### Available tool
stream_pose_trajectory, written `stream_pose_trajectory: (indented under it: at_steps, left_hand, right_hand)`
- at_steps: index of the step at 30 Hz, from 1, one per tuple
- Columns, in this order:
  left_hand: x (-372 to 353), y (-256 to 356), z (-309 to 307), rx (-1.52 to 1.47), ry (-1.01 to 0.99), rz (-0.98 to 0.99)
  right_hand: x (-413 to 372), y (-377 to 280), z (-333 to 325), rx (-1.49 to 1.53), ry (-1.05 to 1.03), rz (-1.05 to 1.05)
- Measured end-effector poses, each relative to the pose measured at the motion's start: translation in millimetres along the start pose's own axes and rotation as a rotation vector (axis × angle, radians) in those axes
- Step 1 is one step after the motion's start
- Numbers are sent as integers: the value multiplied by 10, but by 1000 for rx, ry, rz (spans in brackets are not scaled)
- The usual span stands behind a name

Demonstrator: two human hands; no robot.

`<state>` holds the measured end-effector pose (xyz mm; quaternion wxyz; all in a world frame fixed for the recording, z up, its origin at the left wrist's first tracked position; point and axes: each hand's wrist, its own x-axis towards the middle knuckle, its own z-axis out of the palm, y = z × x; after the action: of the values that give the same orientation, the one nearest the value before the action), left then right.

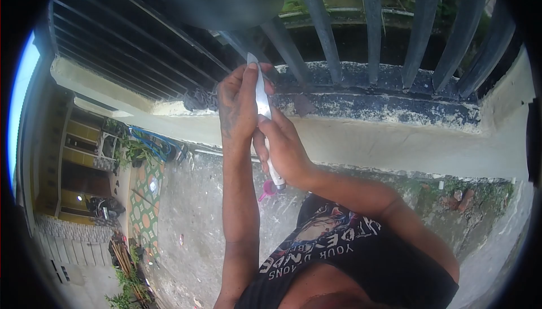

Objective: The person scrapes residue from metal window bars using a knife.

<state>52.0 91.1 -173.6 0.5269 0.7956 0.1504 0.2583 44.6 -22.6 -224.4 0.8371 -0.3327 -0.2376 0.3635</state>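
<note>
A knife (262,97) with a pale, shiny, pointed blade is held up in front of my chest, its tip toward the railing. My right hand (288,151) wraps around its whitish handle (275,174), leaving the grey butt end showing below the palm. Higher up, my left hand (240,97) pinches the blade close to the tip, thumb on the near face and fingers behind. Both hands are closed on the knife, just in front of the low wall.
Dark metal bars (370,32) rise from the low wall (367,142), whose dark ledge has peeling paint. A dark cloth-like bundle (200,100) lies by the bars. On the concrete floor (195,235) is a pink plastic item (266,190). A blue hose (155,145) lies left.
</note>
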Motion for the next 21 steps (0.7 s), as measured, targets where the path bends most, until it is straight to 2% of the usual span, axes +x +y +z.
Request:
stream_pose_trajectory:
  at_steps: [5, 9, 21]
  left_hand:
    - [-83, -227, 84, -9, -54, -96]
    - [-29, -393, 122, 11, -71, -88]
    - [-48, -212, 131, 9, -2, -90]
  right_hand:
    - [-36, 290, -141, 37, 82, 19]
    - [-54, 265, -198, 19, 129, 70]
    - [-46, 117, -141, -17, 88, 65]
